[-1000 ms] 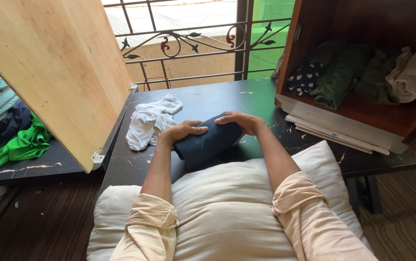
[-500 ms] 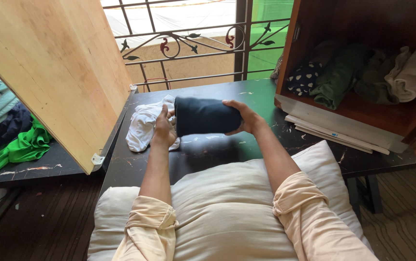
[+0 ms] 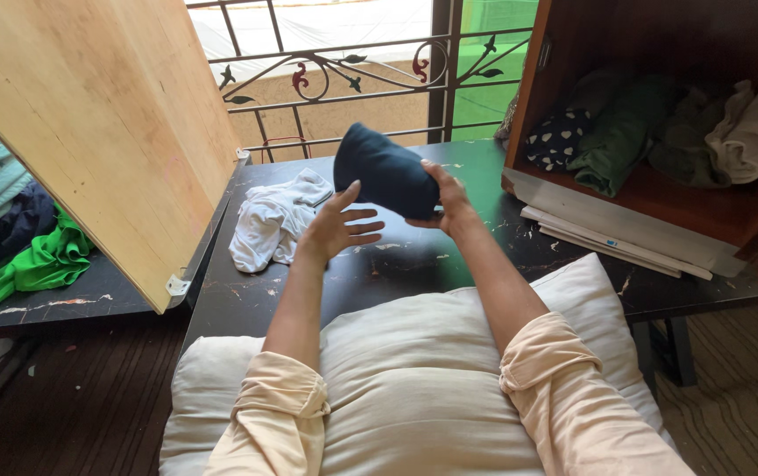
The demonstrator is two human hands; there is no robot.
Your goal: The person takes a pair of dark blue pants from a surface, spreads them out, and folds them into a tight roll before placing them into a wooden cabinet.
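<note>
Fingers of the right hand (image 3: 446,196) curl around the lower right end of a rolled dark navy garment (image 3: 384,170), gripping it raised above the black tabletop (image 3: 414,264), tilted with its far end higher. Left hand (image 3: 340,224) spread open just beneath and left of the roll, palm up; contact cannot be told. Crumpled white garment (image 3: 273,219) lies on the tabletop just left of that hand. Right side: open wooden cabinet (image 3: 529,84) holding bundled clothes: a dark piece with white heart shapes (image 3: 553,137), dark green cloth (image 3: 621,137), grey-green cloth (image 3: 687,132), beige cloth (image 3: 754,123). Left side: pale wooden door (image 3: 106,123) swung open; behind it, bright green cloth (image 3: 40,263), blue and patterned teal fabrics. White pillow (image 3: 414,370) lies under both forearms.
</note>
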